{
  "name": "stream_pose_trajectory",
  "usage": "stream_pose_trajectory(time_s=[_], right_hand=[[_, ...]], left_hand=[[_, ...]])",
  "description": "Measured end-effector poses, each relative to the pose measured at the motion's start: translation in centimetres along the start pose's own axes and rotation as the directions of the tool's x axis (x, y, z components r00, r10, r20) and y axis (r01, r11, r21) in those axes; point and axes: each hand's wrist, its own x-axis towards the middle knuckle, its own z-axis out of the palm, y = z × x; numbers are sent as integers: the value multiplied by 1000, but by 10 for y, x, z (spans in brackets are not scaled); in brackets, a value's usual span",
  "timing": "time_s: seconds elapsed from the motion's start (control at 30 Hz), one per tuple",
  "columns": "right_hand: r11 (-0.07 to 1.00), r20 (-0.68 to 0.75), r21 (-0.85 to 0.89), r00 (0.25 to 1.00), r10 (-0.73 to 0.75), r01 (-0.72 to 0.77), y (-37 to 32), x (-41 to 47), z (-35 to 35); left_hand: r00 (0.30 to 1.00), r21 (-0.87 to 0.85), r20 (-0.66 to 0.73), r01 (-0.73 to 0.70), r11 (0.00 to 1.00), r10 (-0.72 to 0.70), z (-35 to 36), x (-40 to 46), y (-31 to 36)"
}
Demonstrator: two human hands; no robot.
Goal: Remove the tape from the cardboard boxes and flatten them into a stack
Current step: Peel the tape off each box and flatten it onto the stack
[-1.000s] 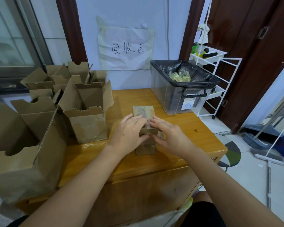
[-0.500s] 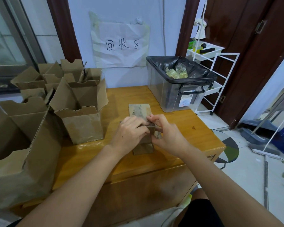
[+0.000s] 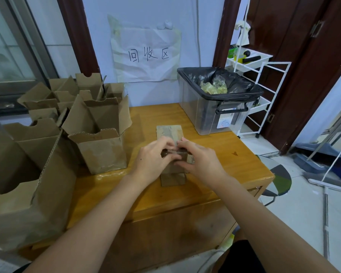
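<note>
A small flattened cardboard box [image 3: 169,133] lies in the middle of the wooden table [image 3: 234,166], its far flap pointing at the wall. My left hand [image 3: 153,161] and my right hand [image 3: 200,159] meet over its middle. Their fingertips pinch a raised fold or strip at the box's centre; whether it is tape or cardboard is unclear. The hands hide most of the box; a near flap [image 3: 172,179] shows below them. An open upright cardboard box [image 3: 101,138] stands left of the hands.
Several more open boxes [image 3: 24,174] crowd the table's left side and the back left. A clear bin [image 3: 215,107] lined with a black bag holds crumpled tape at the back right. A white wire rack [image 3: 264,91] stands beyond it.
Both hands have drawn closer together over the box's middle, from lying flatter on it to pinching with the fingertips. The camera has shifted slightly.
</note>
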Motion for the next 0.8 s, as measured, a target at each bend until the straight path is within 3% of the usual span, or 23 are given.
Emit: stream_pose_trajectory(time_s=[0.03,0.2,0.8], right_hand=[[1000,-9,-14,1000,-23,22,1,1,0],[998,11,4,998,-66,66,4,0,-3],[999,-2,-10,999,-51,50,1,-2,0]], left_hand=[[999,-22,25,42,999,-42,-1,-1,-1],[984,66,79,-164,984,159,0,-5,-11],[981,53,153,-127,990,118,-9,-10,-13]])
